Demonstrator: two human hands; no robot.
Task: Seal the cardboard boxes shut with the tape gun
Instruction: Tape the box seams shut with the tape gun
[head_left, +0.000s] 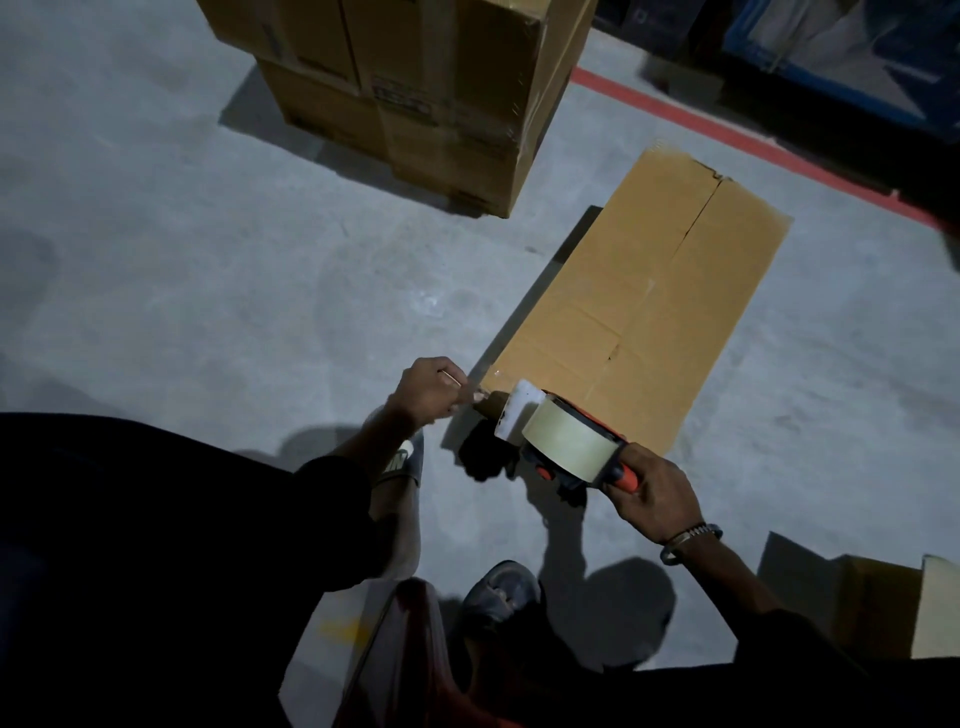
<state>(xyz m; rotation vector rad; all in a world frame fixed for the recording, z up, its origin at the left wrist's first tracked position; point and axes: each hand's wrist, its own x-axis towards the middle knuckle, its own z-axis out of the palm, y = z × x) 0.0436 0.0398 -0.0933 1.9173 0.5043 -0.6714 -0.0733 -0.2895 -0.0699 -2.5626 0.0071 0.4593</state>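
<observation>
Grey concrete floor (208, 260), flat cardboard box (649, 312) w/ tape gun (561, 441).

Tape gun (563, 441) at box (644, 306) near end — stacked boxes (415, 93) behind-left.

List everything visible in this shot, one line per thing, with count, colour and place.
Flat brown cardboard box: one, tan, on the floor at centre right, seam untaped.
Orange-and-black tape gun: one, loaded with a pale tape roll, at the box's near end.
Stacked cardboard cartons: several, brown, top centre.
Red floor line: one, upper right.
Small carton: one, brown, lower right edge.
Grey concrete floor: throughout.
Slippers: two, grey, bottom centre.
Wrist bracelet: one, metallic, right wrist.
Left hand: pinches the tape end by the box corner.
Right hand: grips the gun's handle.
</observation>
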